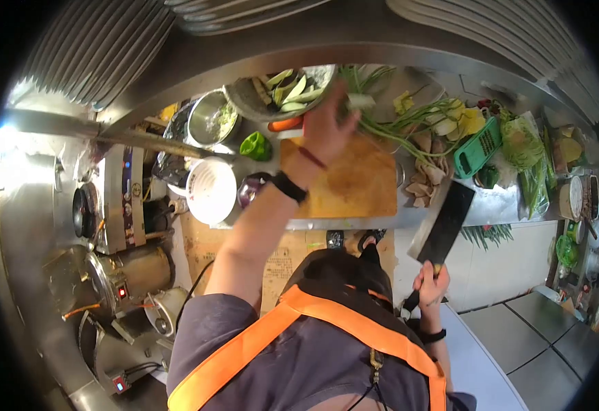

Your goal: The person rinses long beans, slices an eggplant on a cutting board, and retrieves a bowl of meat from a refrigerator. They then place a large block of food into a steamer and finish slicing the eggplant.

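My left hand [323, 130] reaches over the far left part of the wooden cutting board [361, 178], beside a metal bowl [239, 103] of green slices [299, 92]. Its fingers look apart and are blurred by motion. A pale green piece [361, 101] lies just right of the fingers. My right hand [431, 281] is closed round the handle of a cleaver [444, 222], whose broad blade is raised near the counter's front edge, right of the board. An orange carrot [285, 125] shows partly under the bowl.
Left of the board are a green pepper [256, 146], a purple vegetable [250, 190], a white tub [211, 190] and a smaller metal bowl [211, 118]. Rightward lie long green stalks [395, 135], brown pieces [422, 183] and a green grater [477, 147]. A metal shelf [354, 56] overhangs the counter.
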Demonstrator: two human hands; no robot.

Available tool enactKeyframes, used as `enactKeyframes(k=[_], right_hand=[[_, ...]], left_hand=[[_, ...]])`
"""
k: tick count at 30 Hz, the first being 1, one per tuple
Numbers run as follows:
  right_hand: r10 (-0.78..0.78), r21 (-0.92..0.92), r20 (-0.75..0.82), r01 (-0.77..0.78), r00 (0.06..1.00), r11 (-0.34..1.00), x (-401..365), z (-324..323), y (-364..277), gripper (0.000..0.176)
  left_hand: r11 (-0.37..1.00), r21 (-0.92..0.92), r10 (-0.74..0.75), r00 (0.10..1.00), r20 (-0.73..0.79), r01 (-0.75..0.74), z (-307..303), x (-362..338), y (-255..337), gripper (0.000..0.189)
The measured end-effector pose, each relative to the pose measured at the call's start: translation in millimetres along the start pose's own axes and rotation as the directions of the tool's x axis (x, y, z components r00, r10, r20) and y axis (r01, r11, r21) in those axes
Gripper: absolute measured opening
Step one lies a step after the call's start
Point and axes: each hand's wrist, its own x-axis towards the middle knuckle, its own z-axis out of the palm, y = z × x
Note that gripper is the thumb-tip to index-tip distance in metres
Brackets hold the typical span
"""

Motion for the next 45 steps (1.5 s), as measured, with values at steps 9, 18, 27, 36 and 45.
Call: enactKeyframes(k=[9, 18, 27, 36, 45], right_hand=[[-0.048, -0.096, 0.315, 0.082, 0.948, 0.992, 34, 58, -13, 0.017], [0.058, -0.336, 0.462, 0.114, 0.885, 0.935, 38, 118, -10, 0.021], [-0.268, -0.611, 0.53, 0.581, 0.805, 0.537, 55, 142, -2, 0.025], [-0.254, -0.667, 0.522, 0.576, 0.814, 0.473, 46, 108, -28, 0.022], [-0.105, -0.684, 0.623, 0.606, 0.775, 0.406, 38, 93, -66, 0.02]], left_hand=[[0.864, -0.131, -0.503, 0.829, -0.246, 0.486, -108, -248, -138, 0.042], [0.095, -0.879, -0.987, 0.162, -0.021, 0.467, -75, -227, -161, 0.077], [0.971, -0.031, -0.235, 0.941, -0.243, 0.235, -37, -220, -89, 0.091], [0.968, -0.128, -0.217, 0.976, -0.004, 0.214, -9, -207, -70, 0.112], [0.988, -0.004, -0.15, 0.978, 0.143, 0.152, -25, -202, -64, 0.094]])
